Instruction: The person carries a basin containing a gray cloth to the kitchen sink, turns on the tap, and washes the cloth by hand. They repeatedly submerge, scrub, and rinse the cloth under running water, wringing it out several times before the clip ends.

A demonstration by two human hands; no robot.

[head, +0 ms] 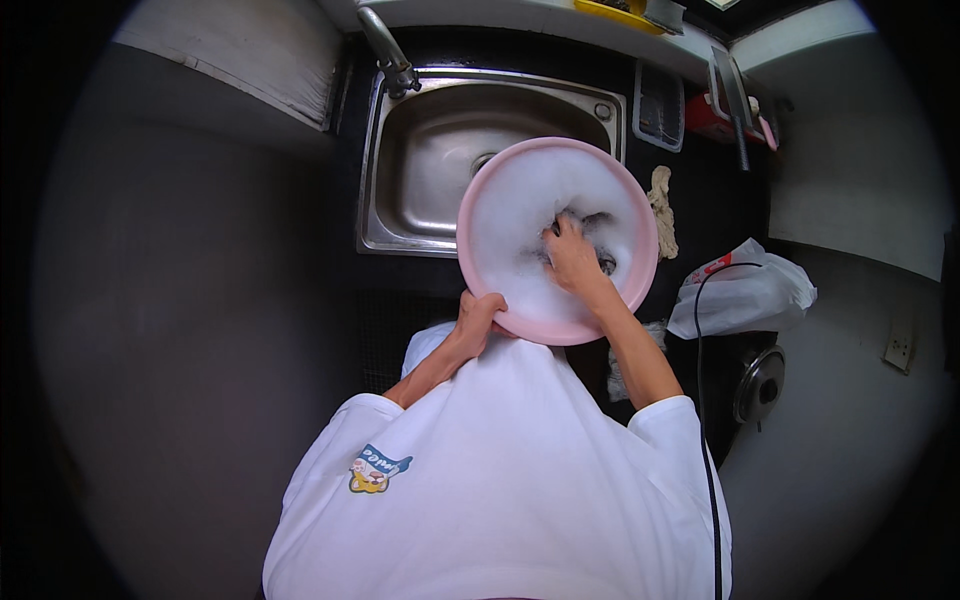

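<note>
A round pink plastic basin (pixel 466 247) full of white suds (pixel 517 187) is right in front of me, overlapping the near right corner of the sink. My left hand (pixel 477 319) grips its near left rim, thumb over the edge. Inside, my right hand (pixel 574 259) reaches down among the suds with curled fingers. Something dark (pixel 607 262), perhaps wet cloth, shows through gaps in the foam around that hand. Foam hides most of it, so I cannot tell whether my fingers hold any of it.
Behind the basin lies a stainless steel sink (pixel 435 165) with a faucet (pixel 394 64). To the right are a clear plastic tray (pixel 658 105), a knife (pixel 731 97), a beige rag (pixel 661 214), a white plastic bag (pixel 742 296) and a metal lid (pixel 759 384). A black cable (pixel 703 390) hangs along my right side.
</note>
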